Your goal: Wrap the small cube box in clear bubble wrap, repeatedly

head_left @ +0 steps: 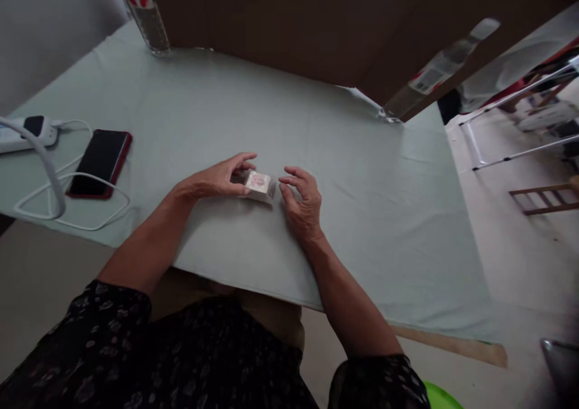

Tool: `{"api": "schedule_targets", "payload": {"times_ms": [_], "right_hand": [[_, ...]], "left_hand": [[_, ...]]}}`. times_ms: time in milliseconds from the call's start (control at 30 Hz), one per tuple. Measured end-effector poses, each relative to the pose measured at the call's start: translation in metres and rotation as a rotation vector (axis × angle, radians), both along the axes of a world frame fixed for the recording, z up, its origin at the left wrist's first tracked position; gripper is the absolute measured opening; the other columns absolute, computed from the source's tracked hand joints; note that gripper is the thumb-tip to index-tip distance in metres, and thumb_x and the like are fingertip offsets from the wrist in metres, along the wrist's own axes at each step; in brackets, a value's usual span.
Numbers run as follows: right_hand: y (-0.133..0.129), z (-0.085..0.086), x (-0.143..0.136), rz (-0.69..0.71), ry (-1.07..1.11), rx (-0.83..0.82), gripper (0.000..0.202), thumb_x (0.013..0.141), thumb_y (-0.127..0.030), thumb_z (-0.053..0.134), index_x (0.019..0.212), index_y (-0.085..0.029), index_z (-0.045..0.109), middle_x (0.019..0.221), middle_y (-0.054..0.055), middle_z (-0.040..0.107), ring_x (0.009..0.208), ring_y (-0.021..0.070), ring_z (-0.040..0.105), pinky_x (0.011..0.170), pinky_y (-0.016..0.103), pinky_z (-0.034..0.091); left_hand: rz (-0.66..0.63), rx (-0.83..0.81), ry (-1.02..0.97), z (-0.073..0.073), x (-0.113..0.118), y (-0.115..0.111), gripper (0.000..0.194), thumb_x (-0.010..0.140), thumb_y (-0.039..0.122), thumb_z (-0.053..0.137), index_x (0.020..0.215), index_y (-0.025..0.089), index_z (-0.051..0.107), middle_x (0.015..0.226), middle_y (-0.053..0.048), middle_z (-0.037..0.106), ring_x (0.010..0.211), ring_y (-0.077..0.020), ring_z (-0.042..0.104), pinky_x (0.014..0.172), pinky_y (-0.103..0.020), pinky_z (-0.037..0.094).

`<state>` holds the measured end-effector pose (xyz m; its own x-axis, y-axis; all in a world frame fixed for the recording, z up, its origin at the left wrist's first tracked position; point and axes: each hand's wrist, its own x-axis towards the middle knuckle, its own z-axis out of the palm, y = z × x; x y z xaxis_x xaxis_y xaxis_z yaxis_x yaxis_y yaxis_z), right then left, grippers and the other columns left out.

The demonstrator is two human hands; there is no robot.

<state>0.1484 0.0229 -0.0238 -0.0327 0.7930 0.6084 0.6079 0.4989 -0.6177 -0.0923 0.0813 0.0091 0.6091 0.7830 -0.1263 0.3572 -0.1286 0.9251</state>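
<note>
A small white box-shaped pack with a pinkish-red print on top lies on the table in front of me. Clear wrapping or a clear case seems to surround it. My left hand is at its left end, with the thumb against the near corner and a finger at the far corner; the index finger is raised. Just to the right of the pack is my right hand, its fingers curved and apart, holding nothing. A small gap separates those fingertips from the pack.
A pale green cloth covers the table. On the left are a phone, a white cable and a power strip. A brown board stands at the back, with a left bottle and a right bottle by it.
</note>
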Motion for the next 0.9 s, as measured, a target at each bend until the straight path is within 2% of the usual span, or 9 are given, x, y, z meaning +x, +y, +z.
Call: {"api": "schedule_targets", "payload": {"times_ms": [100, 200, 367, 433, 533, 633, 700, 800, 900], "right_hand": [[0.0, 0.011, -0.002, 0.029, -0.147, 0.006, 0.015, 0.098, -0.031, 0.057, 0.104, -0.027, 0.071, 0.122, 0.007, 0.069, 0.116, 0.0234, 0.061, 0.099, 0.044, 0.049], [0.007, 0.027, -0.006, 0.102, -0.414, 0.017, 0.017, 0.097, -0.029, 0.058, 0.107, -0.027, 0.072, 0.126, 0.008, 0.068, 0.117, 0.0253, 0.059, 0.095, 0.044, 0.047], [0.023, 0.05, -0.021, 0.214, -0.777, 0.057, 0.021, 0.097, -0.017, 0.053, 0.093, -0.021, 0.073, 0.125, 0.009, 0.07, 0.115, 0.0267, 0.056, 0.098, 0.047, 0.037], [0.027, 0.051, -0.027, 0.242, -0.794, 0.048, 0.025, 0.097, -0.014, 0.049, 0.087, -0.021, 0.071, 0.123, 0.009, 0.071, 0.113, 0.0262, 0.056, 0.099, 0.048, 0.035], [0.033, 0.047, -0.03, 0.207, -0.676, -0.01, 0.024, 0.096, -0.017, 0.049, 0.085, -0.023, 0.07, 0.12, 0.007, 0.073, 0.109, 0.0273, 0.058, 0.098, 0.049, 0.036], [0.037, 0.047, -0.022, 0.14, -0.524, -0.085, 0.02, 0.094, -0.021, 0.051, 0.091, -0.024, 0.07, 0.118, 0.007, 0.074, 0.107, 0.0285, 0.061, 0.095, 0.049, 0.038], [0.037, 0.051, -0.013, 0.162, -0.488, -0.118, 0.019, 0.094, -0.023, 0.053, 0.094, -0.025, 0.071, 0.115, 0.006, 0.074, 0.107, 0.0279, 0.062, 0.095, 0.048, 0.038], [0.034, 0.061, -0.002, 0.237, -0.532, -0.146, 0.017, 0.093, -0.028, 0.057, 0.097, -0.027, 0.073, 0.111, 0.005, 0.075, 0.102, 0.0269, 0.063, 0.091, 0.046, 0.038], [0.028, 0.067, -0.004, 0.285, -0.642, -0.142, 0.017, 0.093, -0.031, 0.058, 0.099, -0.027, 0.074, 0.109, 0.005, 0.075, 0.098, 0.0269, 0.06, 0.089, 0.047, 0.037]], "left_hand": [[-0.034, 0.093, 0.032, -0.001, 0.004, -0.003, 0.095, 0.072, 0.039, 0.073, 0.155, 0.017, 0.032, 0.14, -0.016, 0.057, 0.122, -0.0289, 0.057, 0.106, -0.042, 0.042], [-0.035, 0.137, 0.074, 0.001, 0.008, -0.005, 0.093, 0.073, 0.039, 0.069, 0.155, 0.014, 0.031, 0.134, -0.014, 0.06, 0.118, -0.0275, 0.058, 0.103, -0.04, 0.044], [-0.024, 0.169, 0.079, 0.002, 0.012, -0.005, 0.09, 0.073, 0.038, 0.065, 0.153, 0.011, 0.033, 0.134, -0.014, 0.058, 0.115, -0.0267, 0.057, 0.101, -0.039, 0.045], [-0.024, 0.194, 0.066, 0.0, 0.014, -0.005, 0.086, 0.072, 0.033, 0.063, 0.151, 0.013, 0.036, 0.131, -0.013, 0.06, 0.111, -0.0257, 0.058, 0.098, -0.04, 0.045], [-0.019, 0.227, 0.06, -0.001, 0.016, -0.004, 0.084, 0.07, 0.028, 0.062, 0.149, 0.014, 0.039, 0.124, -0.012, 0.062, 0.104, -0.0243, 0.058, 0.093, -0.038, 0.046], [-0.005, 0.206, 0.052, -0.003, 0.016, -0.004, 0.086, 0.07, 0.028, 0.064, 0.15, 0.014, 0.038, 0.113, -0.009, 0.064, 0.095, -0.0227, 0.059, 0.087, -0.035, 0.046], [0.004, 0.197, 0.046, -0.003, 0.016, -0.004, 0.088, 0.07, 0.03, 0.066, 0.151, 0.014, 0.037, 0.111, -0.009, 0.064, 0.096, -0.0227, 0.059, 0.088, -0.035, 0.046], [-0.009, 0.194, 0.061, -0.004, 0.015, -0.003, 0.089, 0.071, 0.032, 0.067, 0.152, 0.014, 0.035, 0.114, -0.01, 0.063, 0.099, -0.0234, 0.058, 0.09, -0.036, 0.045], [-0.022, 0.189, 0.071, -0.004, 0.013, -0.002, 0.091, 0.071, 0.035, 0.067, 0.153, 0.01, 0.034, 0.115, -0.011, 0.063, 0.1, -0.0239, 0.059, 0.09, -0.036, 0.045]]}}
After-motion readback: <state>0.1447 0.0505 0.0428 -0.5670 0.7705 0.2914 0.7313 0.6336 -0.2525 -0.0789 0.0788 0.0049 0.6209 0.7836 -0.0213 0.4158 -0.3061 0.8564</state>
